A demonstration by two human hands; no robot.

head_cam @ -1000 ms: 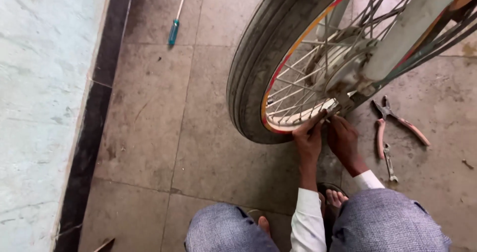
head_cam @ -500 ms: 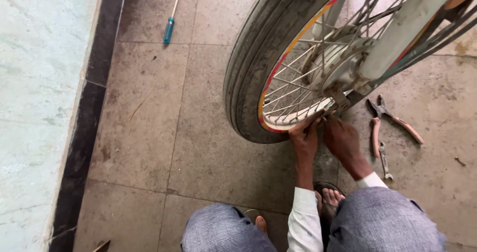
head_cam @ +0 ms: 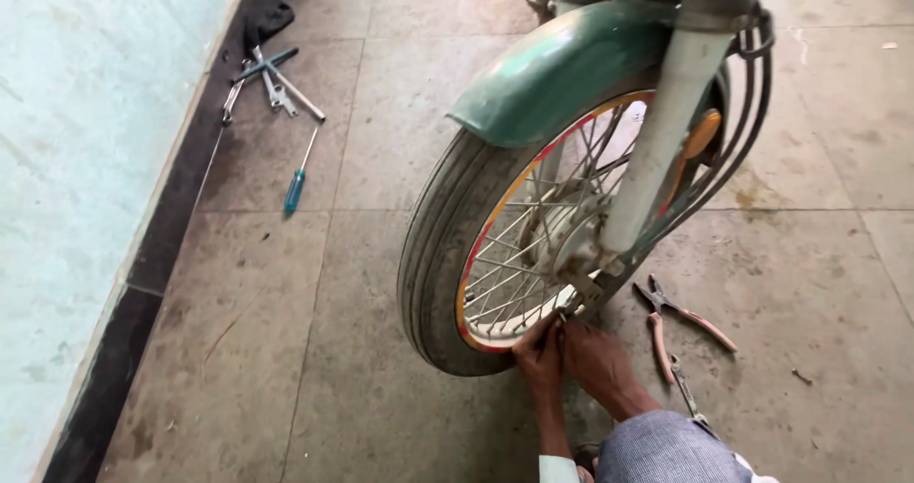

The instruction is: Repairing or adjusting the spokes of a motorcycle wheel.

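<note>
Brightness: plain soft daylight, pretty even across the floor [head_cam: 381, 283], nothing dim.
Light source: can't really pin it down, looks diffuse from above.
Shadows: just a faint soft one under the wheel [head_cam: 447, 283], darker where the hands [head_cam: 571, 359] tuck in by the rim.
Glare: the pale wall [head_cam: 76, 159] on the left is a bit washed out, and there's a mild sheen on the green fender [head_cam: 562, 64].
Sharpness: decent in the middle, spokes read fine.
Edges: slight wide-angle stretch, and the far tools [head_cam: 271, 83] go soft.

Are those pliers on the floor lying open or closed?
Open. The pliers lie flat on the tiled floor right of the wheel, handles spread in a wide V.
</note>
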